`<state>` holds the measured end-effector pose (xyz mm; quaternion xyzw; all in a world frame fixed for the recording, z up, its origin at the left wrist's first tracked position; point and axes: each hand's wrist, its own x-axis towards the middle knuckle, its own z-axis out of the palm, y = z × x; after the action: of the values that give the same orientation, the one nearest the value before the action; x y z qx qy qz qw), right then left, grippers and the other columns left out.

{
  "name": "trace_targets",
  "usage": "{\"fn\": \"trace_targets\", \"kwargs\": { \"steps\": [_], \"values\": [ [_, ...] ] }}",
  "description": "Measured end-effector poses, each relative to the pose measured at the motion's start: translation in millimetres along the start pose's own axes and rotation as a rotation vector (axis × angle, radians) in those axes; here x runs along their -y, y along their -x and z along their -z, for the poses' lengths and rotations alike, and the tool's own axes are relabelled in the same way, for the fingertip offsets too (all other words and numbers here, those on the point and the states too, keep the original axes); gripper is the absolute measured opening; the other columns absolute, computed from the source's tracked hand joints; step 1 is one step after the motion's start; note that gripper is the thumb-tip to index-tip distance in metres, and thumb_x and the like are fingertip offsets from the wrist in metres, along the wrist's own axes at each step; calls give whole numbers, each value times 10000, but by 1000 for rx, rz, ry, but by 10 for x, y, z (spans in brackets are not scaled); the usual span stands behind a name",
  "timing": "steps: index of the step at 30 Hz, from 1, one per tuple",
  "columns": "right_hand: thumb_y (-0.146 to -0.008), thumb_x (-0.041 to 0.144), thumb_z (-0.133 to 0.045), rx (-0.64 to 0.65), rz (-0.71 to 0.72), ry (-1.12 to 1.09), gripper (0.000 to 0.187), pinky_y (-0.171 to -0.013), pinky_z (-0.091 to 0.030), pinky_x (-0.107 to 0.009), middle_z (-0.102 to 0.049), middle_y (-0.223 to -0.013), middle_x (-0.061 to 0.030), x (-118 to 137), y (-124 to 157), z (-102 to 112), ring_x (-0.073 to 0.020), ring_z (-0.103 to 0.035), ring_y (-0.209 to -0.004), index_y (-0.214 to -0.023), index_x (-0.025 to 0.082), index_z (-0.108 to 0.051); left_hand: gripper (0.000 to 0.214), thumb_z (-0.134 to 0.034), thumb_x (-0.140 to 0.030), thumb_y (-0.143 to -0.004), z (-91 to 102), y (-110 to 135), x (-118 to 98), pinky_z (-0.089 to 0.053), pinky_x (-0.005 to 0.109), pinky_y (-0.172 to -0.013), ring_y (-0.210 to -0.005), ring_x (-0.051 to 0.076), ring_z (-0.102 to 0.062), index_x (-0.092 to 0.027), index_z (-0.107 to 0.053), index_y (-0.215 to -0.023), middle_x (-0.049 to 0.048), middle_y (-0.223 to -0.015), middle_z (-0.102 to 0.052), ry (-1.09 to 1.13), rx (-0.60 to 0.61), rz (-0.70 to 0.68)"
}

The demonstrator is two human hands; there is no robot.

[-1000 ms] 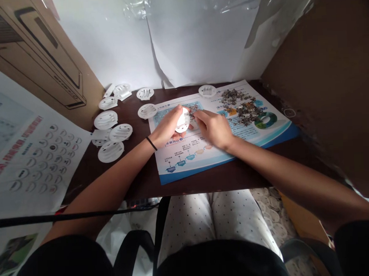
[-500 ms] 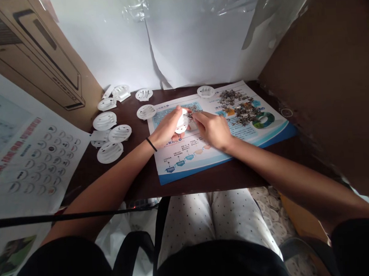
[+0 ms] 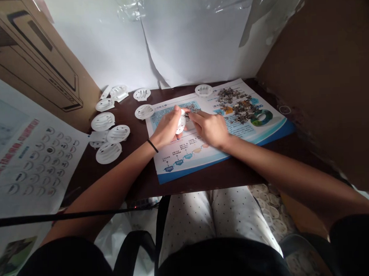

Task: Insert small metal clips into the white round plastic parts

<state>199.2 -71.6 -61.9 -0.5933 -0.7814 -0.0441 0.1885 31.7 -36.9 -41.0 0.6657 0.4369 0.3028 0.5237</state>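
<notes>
In the head view, my left hand (image 3: 169,124) is closed around a white round plastic piece (image 3: 181,125), tilted so that part of its face shows. My right hand (image 3: 213,128) meets the piece at its upper right edge. Its thumb and fingertips are brought together there, and whatever they hold is too small or hidden to name. Beyond the right hand, loose small metal parts (image 3: 245,110) lie in a heap on a printed sheet (image 3: 173,155). A few more small metal parts (image 3: 194,108) are just behind the fingertips.
Several similar white round pieces (image 3: 108,152) lie on the dark table (image 3: 137,173) at the left, and another white piece (image 3: 204,90) rests at the sheet's back edge. Cardboard (image 3: 333,85) walls the right; a printed cardboard box (image 3: 44,59) stands left.
The white round piece has turned in my left hand and now shows less of its face. My right fingertips have moved slightly up and left against it.
</notes>
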Motion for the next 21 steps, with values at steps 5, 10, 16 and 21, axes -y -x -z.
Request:
{"fn": "trace_targets", "kwargs": {
  "steps": [5,10,16,21],
  "values": [
    [-1014,221,-322,20,-9,59,395,-569,-286,-318,-725,-1032,-78,0,-14,-48,-190,-612,-721,-1216,233,-661,766,-254,-747,-902,-34,9,42,-342,180,-396,-406,74,-498,-155,-643,-1193,21,-577,-605,-60,-38,-53],
    [-1032,236,-303,-1,7,47,400,-558,-239,-322,-732,-1018,-57,11,-34,-74,-186,-620,-747,-1189,237,-671,724,-287,-734,-907,-57,2,77,-362,169,-406,-412,64,-507,-173,-645,-1193,7,-589,-594,-47,-62,-75],
    [-1007,219,-318,-5,48,13,385,-562,-290,-327,-733,-1017,-71,2,-42,-61,-178,-621,-720,-1159,219,-672,752,-283,-735,-908,-66,30,46,-359,182,-399,-387,71,-483,-149,-644,-1210,-5,-522,-568,-81,-69,-92],
    [-1013,247,-295,-9,55,-6,401,-562,-316,-330,-731,-1032,-64,-26,-57,-92,-169,-618,-719,-1157,233,-668,780,-281,-757,-894,-70,25,41,-350,187,-394,-367,67,-463,-143,-646,-1206,-1,-514,-587,-83,-82,-83]
  ]
}}
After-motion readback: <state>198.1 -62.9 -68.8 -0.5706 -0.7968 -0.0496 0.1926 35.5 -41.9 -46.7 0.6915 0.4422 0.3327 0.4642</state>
